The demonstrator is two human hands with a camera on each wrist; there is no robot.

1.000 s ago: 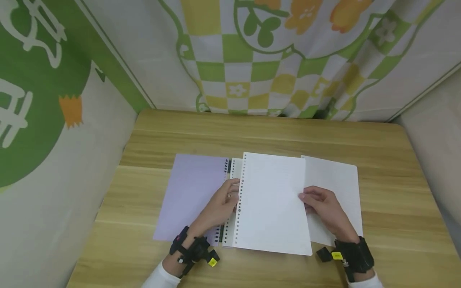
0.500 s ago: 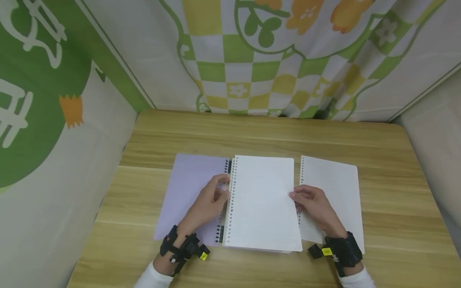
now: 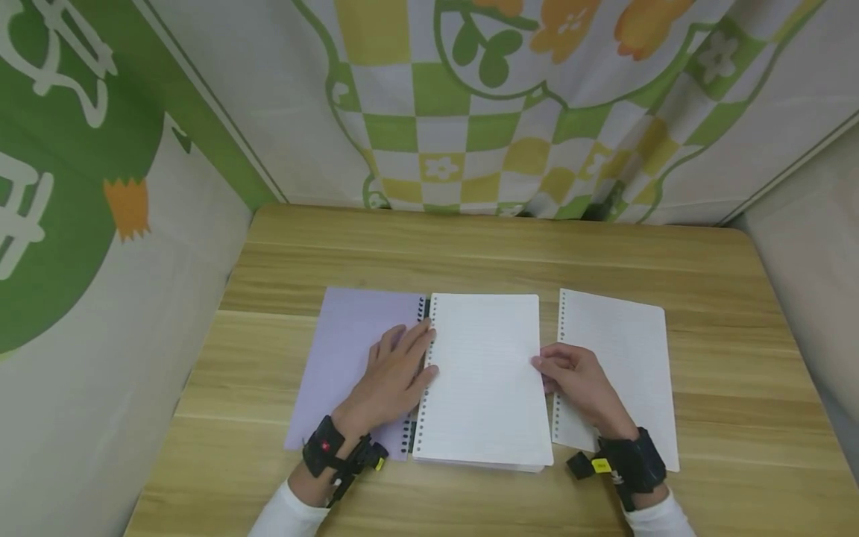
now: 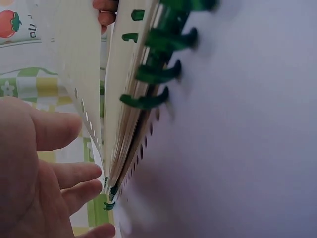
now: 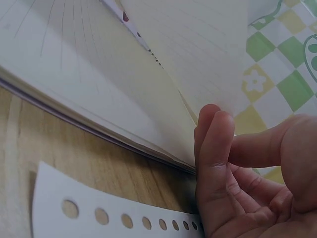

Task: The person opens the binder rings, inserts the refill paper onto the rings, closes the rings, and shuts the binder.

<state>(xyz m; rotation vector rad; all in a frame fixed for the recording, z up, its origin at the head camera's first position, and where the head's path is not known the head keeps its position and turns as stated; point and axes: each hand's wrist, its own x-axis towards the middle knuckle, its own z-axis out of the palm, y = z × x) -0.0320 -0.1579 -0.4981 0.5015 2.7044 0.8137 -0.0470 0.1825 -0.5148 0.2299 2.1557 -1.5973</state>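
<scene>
A white hole-punched sheet of paper (image 3: 485, 380) lies over the page stack of a ring-bound notebook, its holes along the rings. My right hand (image 3: 580, 380) pinches its right edge between thumb and fingers; the right wrist view shows the sheet raised above the lined pages (image 5: 109, 84). Beside the punched edge is my left hand (image 3: 384, 384), fingers extended, fingertips right at the holes. Green binder rings (image 4: 158, 73) stand free of that sheet in the left wrist view, curving up out of the stack. The notebook's purple cover (image 3: 329, 380) lies folded out flat to the left, partly under my left hand.
Another punched sheet (image 3: 627, 365) lies on the wooden table (image 3: 470, 253) to the right, partly beneath my right hand and wrist. A checked curtain (image 3: 463, 134) hangs behind the table's far edge, and a wall (image 3: 181, 246) borders its left side.
The held sheet has moved left and down onto the notebook, from overlapping the right-hand sheet to lining up with the rings. My left fingers have spread out along its holes; my right hand followed leftward.
</scene>
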